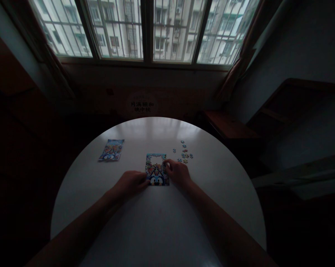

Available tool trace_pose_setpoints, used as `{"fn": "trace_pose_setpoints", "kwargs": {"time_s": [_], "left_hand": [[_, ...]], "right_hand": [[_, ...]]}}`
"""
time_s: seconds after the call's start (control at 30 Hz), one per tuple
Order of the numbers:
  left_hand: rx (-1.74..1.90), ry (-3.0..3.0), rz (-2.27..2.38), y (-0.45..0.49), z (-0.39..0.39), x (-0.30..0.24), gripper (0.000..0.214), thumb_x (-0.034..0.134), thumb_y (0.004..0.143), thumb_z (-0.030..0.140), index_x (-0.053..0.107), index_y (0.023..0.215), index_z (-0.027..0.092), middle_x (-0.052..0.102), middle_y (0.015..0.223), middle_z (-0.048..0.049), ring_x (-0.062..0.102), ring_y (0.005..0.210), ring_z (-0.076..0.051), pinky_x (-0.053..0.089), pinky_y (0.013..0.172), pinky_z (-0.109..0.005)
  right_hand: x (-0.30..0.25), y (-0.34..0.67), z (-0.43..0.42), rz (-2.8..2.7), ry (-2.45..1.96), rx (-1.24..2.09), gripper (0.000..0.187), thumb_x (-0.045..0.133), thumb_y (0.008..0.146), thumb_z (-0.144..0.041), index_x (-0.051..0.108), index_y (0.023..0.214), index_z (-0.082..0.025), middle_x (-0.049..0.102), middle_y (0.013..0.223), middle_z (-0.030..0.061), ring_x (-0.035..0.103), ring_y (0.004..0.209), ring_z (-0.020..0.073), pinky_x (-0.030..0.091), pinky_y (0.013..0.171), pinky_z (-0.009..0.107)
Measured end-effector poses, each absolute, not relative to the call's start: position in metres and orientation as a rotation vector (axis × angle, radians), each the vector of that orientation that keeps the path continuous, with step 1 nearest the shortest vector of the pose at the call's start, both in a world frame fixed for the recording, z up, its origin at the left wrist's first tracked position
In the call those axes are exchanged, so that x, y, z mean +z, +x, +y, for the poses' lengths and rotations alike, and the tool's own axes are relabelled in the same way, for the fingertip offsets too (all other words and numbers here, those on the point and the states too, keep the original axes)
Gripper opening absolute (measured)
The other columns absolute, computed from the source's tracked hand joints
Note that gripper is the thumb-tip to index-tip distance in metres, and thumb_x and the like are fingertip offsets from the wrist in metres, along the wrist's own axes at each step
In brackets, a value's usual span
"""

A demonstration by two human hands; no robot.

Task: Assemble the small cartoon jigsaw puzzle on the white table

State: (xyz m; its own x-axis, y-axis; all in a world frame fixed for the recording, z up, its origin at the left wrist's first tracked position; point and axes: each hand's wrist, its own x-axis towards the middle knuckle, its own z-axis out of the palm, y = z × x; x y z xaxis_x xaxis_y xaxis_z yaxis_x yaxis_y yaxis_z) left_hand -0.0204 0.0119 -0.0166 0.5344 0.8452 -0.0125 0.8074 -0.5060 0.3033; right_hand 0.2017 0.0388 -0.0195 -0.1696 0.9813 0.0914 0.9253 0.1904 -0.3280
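A small colourful jigsaw puzzle [156, 170] lies in the middle of a round white table [156, 222], with a white gap near its top edge. My left hand [131, 183] rests against the puzzle's lower left corner, fingers curled on its edge. My right hand [177, 171] touches the puzzle's right side, its fingertips pinched at the upper right part; whether a piece is between them is too small to see. Several loose puzzle pieces [184, 152] lie just right of the puzzle, beyond my right hand.
A printed picture sheet or packet [111, 150] lies at the table's left. Behind the table is a dark wall under a barred window [145, 29]. Dark wooden furniture [281, 122] stands on the right.
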Motion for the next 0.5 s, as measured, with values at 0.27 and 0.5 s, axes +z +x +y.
{"fn": "trace_pose_setpoints", "kwargs": {"time_s": [0.27, 0.5], "left_hand": [[0.188, 2.467, 1.382, -0.0199, 0.0125, -0.0159, 0.026, 0.046, 0.085, 0.035, 0.057, 0.07, 0.018, 0.055, 0.061, 0.0014, 0.046, 0.053, -0.009, 0.024, 0.051, -0.022], [0.19, 2.458, 1.381, -0.02, 0.0124, -0.0147, 0.025, 0.046, 0.085, 0.035, 0.057, 0.07, 0.018, 0.055, 0.061, 0.0013, 0.046, 0.053, -0.01, 0.025, 0.052, -0.022]], "right_hand": [[-0.0201, 0.2015, 0.0393, -2.186, -1.802, 0.293, 0.03, 0.047, 0.086, -0.028, 0.064, 0.111, -0.028, 0.071, 0.085, 0.0018, 0.064, 0.08, 0.015, 0.04, 0.073, 0.024], [-0.0211, 0.2016, 0.0394, -2.175, -1.802, 0.272, 0.029, 0.047, 0.086, -0.029, 0.064, 0.11, -0.029, 0.071, 0.084, 0.0015, 0.065, 0.079, 0.0154, 0.04, 0.072, 0.024]]}}
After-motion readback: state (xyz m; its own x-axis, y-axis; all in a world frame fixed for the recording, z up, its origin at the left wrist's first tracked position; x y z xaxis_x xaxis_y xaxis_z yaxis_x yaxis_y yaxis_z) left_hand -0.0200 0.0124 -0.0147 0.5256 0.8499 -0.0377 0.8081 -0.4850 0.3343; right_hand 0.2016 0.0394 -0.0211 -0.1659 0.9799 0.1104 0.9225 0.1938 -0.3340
